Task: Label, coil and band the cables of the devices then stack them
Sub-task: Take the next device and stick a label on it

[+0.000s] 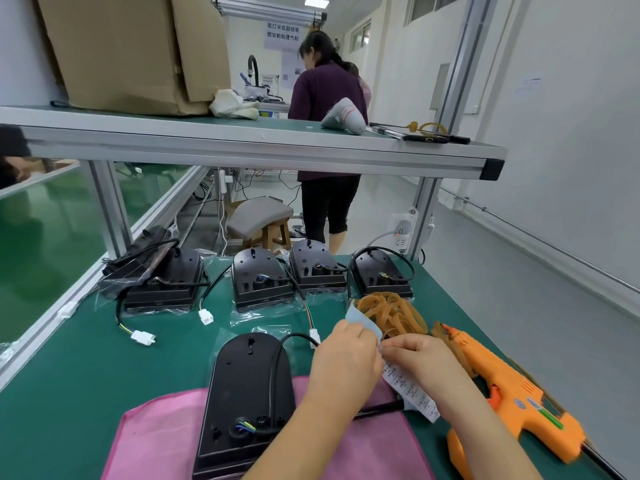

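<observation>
The black device lies on a pink cloth; just right of it the left hand pinches a blue backing sheet and the right hand pinches the white label strip

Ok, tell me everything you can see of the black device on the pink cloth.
The black device looks like matt plastic, rounded at the far end, squared near you, lying flat on the pink cloth. Coloured wires leave a port by its near edge; its black cable runs along its top and arcs behind the left hand.
</observation>
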A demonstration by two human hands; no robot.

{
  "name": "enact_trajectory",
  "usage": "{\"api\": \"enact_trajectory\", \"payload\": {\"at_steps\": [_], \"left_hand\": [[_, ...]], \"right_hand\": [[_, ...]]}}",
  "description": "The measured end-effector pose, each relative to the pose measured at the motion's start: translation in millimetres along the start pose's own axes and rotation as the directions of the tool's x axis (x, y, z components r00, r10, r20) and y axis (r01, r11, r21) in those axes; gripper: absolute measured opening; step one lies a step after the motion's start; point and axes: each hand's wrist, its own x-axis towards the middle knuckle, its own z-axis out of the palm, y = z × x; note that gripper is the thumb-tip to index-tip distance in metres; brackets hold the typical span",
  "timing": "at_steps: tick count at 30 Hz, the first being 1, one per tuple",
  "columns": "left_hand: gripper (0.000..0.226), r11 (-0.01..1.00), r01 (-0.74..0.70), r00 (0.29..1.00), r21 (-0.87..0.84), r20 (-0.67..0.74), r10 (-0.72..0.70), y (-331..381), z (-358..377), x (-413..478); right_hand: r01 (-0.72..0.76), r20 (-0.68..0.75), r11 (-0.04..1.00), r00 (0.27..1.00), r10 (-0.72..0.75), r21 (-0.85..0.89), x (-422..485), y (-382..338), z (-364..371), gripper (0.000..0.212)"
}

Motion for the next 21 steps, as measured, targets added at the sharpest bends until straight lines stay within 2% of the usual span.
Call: {"api": "enact_trajectory", "payload": {"at_steps": [4,7,10,12,13,15,16,17,18,20,21], "left_hand": [[0.027,0.997,0.059,0.998,-0.041,0.016,-0.058,-0.5,1.6,-0.4],[0.013,0.981,0.149,0.989,-0.125,0.038,-0.145,-5.8,8.7,-4.1],[0.013,0.970,0.189,0.982,-0.155,0.042,-0.184,-10.8,7.2,-6.2],[0.012,0.970,0.171,0.985,-0.171,0.016,-0.171,-13.1,0.9,-7.8],[0.011,0.973,0.152,0.988,-0.171,-0.010,-0.155,-14.0,-2.8,-8.5],[0.017,0.979,0.121,0.988,-0.165,-0.080,-0.135,-17.3,-9.8,-11.6],[0.019,0.984,0.099,0.987,-0.147,-0.114,-0.116,-19.8,-13.4,-13.5],[0.020,0.991,0.064,0.986,-0.117,-0.144,-0.080,-23.5,-16.6,-15.1],[0.018,0.996,0.026,0.985,-0.081,-0.167,-0.039,-27.7,-21.1,-16.5],[0.015,0.998,-0.060,0.978,0.012,-0.199,0.061,-37.5,-31.3,-18.9],[0.016,0.991,-0.108,0.971,0.079,-0.207,0.122,-42.3,-36.4,-19.6]], "right_hand": [[-0.034,-0.010,0.999,0.999,0.034,-0.024,-0.3,3.1,2.0,0.012],[-0.076,-0.043,0.996,0.996,0.073,-0.055,0.2,6.2,3.5,0.014],[-0.120,-0.125,0.963,0.988,0.092,-0.239,5.7,12.1,4.8,0.019],[-0.159,-0.186,0.871,0.979,0.080,-0.464,8.0,13.5,5.3,0.015],[-0.163,-0.217,0.792,0.975,0.040,-0.588,7.9,13.9,6.2,0.012],[-0.090,-0.223,0.620,0.965,-0.141,-0.779,6.4,16.0,9.3,0.015],[-0.025,-0.211,0.599,0.947,-0.242,-0.800,5.2,15.5,11.7,0.015],[0.045,-0.195,0.630,0.932,-0.306,-0.775,3.8,12.9,13.9,0.015],[0.115,-0.183,0.723,0.930,-0.320,-0.681,2.4,8.3,15.2,0.014],[0.143,-0.106,0.937,0.977,-0.186,-0.319,1.5,-3.9,18.2,0.011],[0.097,-0.025,0.990,0.995,-0.100,-0.099,-0.7,-12.3,21.0,0.014]]}}
